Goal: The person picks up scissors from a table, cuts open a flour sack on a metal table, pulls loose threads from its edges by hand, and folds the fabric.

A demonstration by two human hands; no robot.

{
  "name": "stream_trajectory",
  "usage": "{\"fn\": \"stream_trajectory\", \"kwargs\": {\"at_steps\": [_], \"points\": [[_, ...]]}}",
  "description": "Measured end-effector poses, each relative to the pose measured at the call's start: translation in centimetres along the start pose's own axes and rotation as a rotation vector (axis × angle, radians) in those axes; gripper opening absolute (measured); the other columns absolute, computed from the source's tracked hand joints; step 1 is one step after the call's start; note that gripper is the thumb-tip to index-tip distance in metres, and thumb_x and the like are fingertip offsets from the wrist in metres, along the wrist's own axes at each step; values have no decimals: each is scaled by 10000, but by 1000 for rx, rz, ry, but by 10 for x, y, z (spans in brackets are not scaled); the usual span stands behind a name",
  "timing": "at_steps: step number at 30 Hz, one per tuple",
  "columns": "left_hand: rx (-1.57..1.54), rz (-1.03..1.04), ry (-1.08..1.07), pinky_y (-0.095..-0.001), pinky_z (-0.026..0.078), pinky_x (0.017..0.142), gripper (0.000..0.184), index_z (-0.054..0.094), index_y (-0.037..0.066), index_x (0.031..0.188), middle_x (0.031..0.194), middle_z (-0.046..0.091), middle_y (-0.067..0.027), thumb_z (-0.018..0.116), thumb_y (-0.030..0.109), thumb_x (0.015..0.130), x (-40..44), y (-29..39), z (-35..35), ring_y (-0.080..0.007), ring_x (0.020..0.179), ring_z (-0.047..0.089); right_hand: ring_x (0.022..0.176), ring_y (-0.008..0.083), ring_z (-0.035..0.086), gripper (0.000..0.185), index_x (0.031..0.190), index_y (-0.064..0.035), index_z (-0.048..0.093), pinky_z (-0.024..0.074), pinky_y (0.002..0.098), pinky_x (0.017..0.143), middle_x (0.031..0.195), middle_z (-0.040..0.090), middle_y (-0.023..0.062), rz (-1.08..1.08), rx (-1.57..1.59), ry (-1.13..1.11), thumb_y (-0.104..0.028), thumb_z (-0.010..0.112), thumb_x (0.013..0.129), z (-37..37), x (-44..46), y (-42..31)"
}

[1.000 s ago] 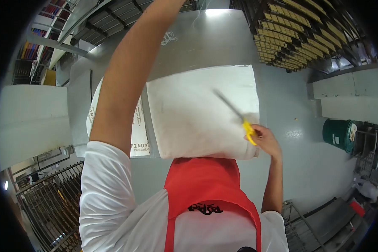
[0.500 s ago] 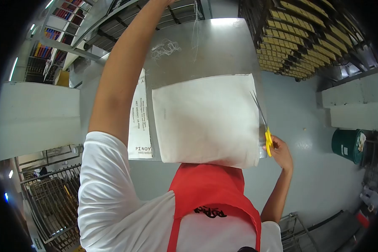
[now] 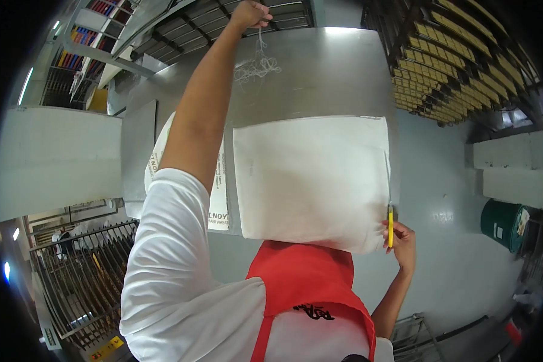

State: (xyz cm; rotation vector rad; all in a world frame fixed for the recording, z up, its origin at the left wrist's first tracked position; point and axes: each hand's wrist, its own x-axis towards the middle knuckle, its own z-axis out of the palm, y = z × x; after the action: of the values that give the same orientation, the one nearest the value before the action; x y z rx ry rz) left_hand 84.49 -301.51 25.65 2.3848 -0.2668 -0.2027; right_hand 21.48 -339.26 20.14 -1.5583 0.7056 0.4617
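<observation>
My left hand [image 3: 251, 14] is raised over the far side of the steel table [image 3: 320, 78], its fingers pinched on white string. A loose tangle of the string [image 3: 258, 67] hangs below the fingers, over the tabletop. My right hand [image 3: 405, 244] grips a pair of scissors [image 3: 391, 228] by the yellow handle, at the near right corner of a plain white sack [image 3: 311, 181]. That sack lies flat, its near edge against the red apron [image 3: 301, 265]. Partly hidden by my left arm, a printed sack [image 3: 219, 199] lies to the left.
A tall rack with yellowish trays [image 3: 446, 66] stands at the far right. On the floor to the right is a green bin [image 3: 502, 224]. Left of the table is a white box-like surface [image 3: 57, 163], with a dark slatted rack [image 3: 90, 277] nearer me.
My left hand has come into view with the string, and the tangle now hangs gathered. The scissors have shifted slightly toward me and turned more upright in view.
</observation>
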Motion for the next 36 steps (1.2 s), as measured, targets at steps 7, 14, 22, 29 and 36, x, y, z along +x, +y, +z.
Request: {"fn": "stream_trajectory", "kwargs": {"at_steps": [7, 14, 22, 29, 36], "points": [[744, 62, -166, -464, 386, 1094, 843, 374, -121, 1406, 1468, 385, -321, 633, 492, 888, -17, -65, 23, -434, 1323, 455, 543, 36, 477, 178, 948, -34, 688, 363, 225, 469, 648, 526, -56, -334, -150, 128, -209, 705, 920, -2, 86, -70], [730, -11, -130, -456, 432, 1023, 690, 445, -86, 1355, 1378, 458, -346, 592, 428, 918, -86, -79, 27, -467, 1245, 508, 871, 350, 690, 356, 1132, -93, 696, 529, 441, 768, 939, 716, 179, -535, -925, 545, -349, 641, 891, 17, 245, -162], [276, 162, -313, -387, 503, 856, 183, 668, 49, 1044, 1004, 703, -150, 632, 160, 902, -235, -89, 15, -324, 942, 667, 1054, 365, 636, 375, 1199, -97, 643, 494, 462, 911, 1137, 670, 148, -539, -984, 624, -279, 663, 871, 38, 297, -187], [208, 144, -168, -371, 507, 845, 219, 668, 51, 1041, 1040, 660, -116, 716, 153, 853, -333, -128, 59, -274, 968, 642, 981, 368, 621, 337, 1033, -88, 681, 500, 449, 841, 1128, 633, 164, -754, -1139, 318, -307, 772, 793, 63, 223, -157], [135, 63, -110, -371, 504, 779, 253, 649, 29, 1031, 954, 659, -132, 740, 146, 826, -339, -140, 69, -264, 841, 643, 829, 300, 636, 378, 939, -47, 660, 503, 400, 749, 904, 627, 143, -666, -1099, 312, -332, 820, 750, 40, 242, -142]]}}
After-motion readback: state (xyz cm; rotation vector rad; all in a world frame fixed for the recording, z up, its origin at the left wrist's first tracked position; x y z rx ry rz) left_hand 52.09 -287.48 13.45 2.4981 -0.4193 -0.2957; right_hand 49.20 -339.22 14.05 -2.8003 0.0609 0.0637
